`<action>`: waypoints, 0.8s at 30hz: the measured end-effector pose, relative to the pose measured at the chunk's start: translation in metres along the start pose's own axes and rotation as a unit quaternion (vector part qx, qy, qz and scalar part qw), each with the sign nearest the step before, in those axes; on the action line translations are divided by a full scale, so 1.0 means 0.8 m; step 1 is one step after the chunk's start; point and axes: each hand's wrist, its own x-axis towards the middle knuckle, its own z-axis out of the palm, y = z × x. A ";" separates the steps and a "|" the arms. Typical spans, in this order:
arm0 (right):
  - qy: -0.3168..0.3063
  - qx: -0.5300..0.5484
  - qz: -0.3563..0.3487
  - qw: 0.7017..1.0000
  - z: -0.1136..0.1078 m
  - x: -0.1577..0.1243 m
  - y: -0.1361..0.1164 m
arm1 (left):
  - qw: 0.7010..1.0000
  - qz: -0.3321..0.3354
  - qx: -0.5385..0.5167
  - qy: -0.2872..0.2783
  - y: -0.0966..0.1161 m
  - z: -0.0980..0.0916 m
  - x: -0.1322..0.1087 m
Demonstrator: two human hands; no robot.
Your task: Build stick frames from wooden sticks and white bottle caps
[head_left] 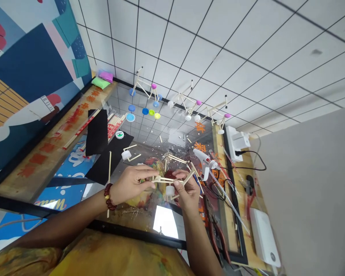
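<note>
Currently, the left hand (130, 184) and right hand (185, 188) are grasping a wooden stick frame (168, 179) between their fingertips, above the glass tabletop (138, 153), with a white plastic cap (169, 190) fitted below. Close pinching is steadying the joints. A hot glue gun (204, 161) is lying just right, crowding the frame; black card (96, 132) is lying left.
</note>
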 end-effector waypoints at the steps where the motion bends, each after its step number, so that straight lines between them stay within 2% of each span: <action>1: 0.008 -0.009 -0.016 1.000 0.000 0.001 -0.001 | 1.000 -0.003 0.012 -0.006 0.000 -0.001 0.000; 5: 0.011 -0.067 -0.076 0.995 0.001 0.008 -0.006 | 0.998 -0.017 0.051 -0.016 -0.006 -0.002 -0.001; 8: 0.013 -0.070 -0.064 0.995 -0.002 0.013 -0.003 | 0.997 -0.004 0.076 -0.013 -0.012 -0.001 -0.001; 14: 0.067 0.036 -0.007 0.997 0.000 0.014 0.010 | 0.996 -0.001 0.086 0.003 -0.015 0.004 0.001; 18: 0.090 0.104 -0.003 0.991 0.010 0.014 0.011 | 0.998 -0.007 0.059 0.004 -0.012 0.004 0.002; 21: 0.068 0.094 -0.012 0.993 0.011 0.014 0.010 | 0.999 -0.011 0.032 -0.006 -0.014 0.005 0.001; 24: 0.035 0.030 -0.019 0.999 0.006 0.015 0.010 | 0.999 -0.012 0.024 -0.019 -0.017 0.008 -0.002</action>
